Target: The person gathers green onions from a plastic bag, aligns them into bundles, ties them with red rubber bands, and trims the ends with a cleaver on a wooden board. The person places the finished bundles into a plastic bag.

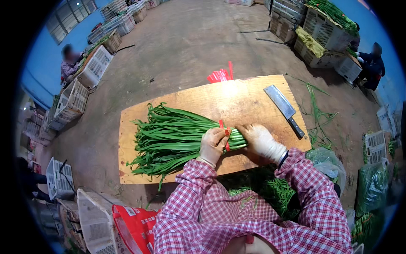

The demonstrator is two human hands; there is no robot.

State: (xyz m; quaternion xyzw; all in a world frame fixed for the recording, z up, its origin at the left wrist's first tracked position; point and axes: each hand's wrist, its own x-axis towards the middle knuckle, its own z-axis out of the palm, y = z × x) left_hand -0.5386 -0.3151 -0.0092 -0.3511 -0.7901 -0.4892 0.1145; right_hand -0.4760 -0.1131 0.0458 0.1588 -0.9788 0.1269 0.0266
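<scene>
A large bundle of green Chinese chives (171,136) lies across a wooden board (196,98), leaves fanned to the left, pale stem ends to the right. A red tie band (227,146) goes round the stems near their ends. My left hand (213,144), in a whitish stained glove, grips the bundle at the band, fingers on the red strip. Gloved too, my right hand (261,141) rests against the cut stem ends; its fingertips touch them, and its palm side is hidden. A cleaver (284,109) with a black handle lies on the board's right part, apart from both hands.
Red strips (220,75) show past the board's far edge. Loose leaves (314,104) litter the floor at right, near a clear plastic bag (326,162). At lower left stand a white plastic crate (95,219) and a red bag (136,222). Other people sit by crates at both sides.
</scene>
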